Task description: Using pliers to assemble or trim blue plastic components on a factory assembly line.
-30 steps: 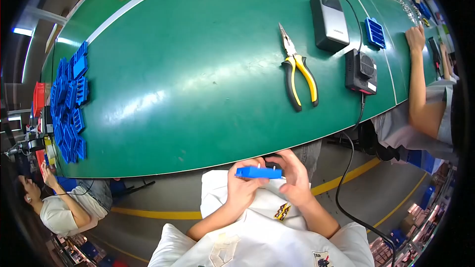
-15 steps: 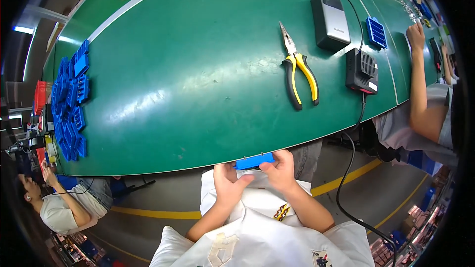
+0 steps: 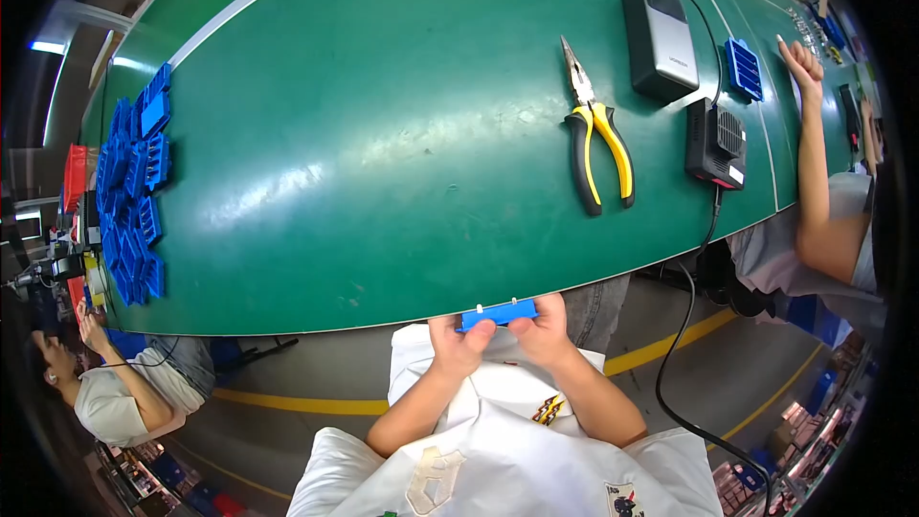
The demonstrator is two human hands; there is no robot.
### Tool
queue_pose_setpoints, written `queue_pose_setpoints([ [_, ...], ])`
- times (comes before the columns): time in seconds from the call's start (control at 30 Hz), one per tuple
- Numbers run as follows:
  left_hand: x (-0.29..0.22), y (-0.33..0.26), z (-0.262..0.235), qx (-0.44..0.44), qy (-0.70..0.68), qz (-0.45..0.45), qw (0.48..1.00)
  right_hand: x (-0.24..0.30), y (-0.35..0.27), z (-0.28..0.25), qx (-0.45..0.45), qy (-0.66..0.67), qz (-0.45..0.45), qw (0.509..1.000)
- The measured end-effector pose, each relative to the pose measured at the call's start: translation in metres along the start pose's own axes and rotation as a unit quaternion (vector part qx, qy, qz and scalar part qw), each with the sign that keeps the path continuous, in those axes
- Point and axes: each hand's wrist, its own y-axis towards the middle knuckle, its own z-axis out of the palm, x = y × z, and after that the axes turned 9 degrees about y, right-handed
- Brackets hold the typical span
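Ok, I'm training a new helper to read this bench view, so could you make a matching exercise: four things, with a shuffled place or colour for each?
1. Pliers
2. Boxy device
3. Small blue piece
4. Heap of blue parts

A. Held between the left hand and right hand
B. At the left end of the green table
C. Silver and black
D. Yellow-and-black handles

Pairs: 1-D, 2-C, 3-A, 4-B

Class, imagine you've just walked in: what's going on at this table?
A person's left hand and right hand hold a blue plastic piece between them, by the near edge of a green table. Pliers lie untouched to the right; more blue pieces are heaped at the left.
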Motion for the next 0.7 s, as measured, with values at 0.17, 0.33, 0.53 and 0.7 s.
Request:
queue_pose_setpoints([
  [0.17,-0.006,0.000,0.008,-0.036,0.010,0.014,0.999,-0.003,-0.003,0.007,-0.029,-0.017,0.014,0.999],
  [0.33,0.002,-0.002,0.005,-0.023,0.037,0.005,0.999,-0.001,-0.001,0.008,-0.050,-0.038,0.003,0.998],
  [0.53,0.004,-0.008,-0.011,0.078,0.078,0.019,0.994,0.029,0.000,0.007,0.051,-0.070,0.016,0.996],
  [0.7,-0.012,-0.008,-0.005,0.121,0.060,0.004,0.991,0.039,-0.005,0.013,0.025,-0.016,0.070,0.997],
])
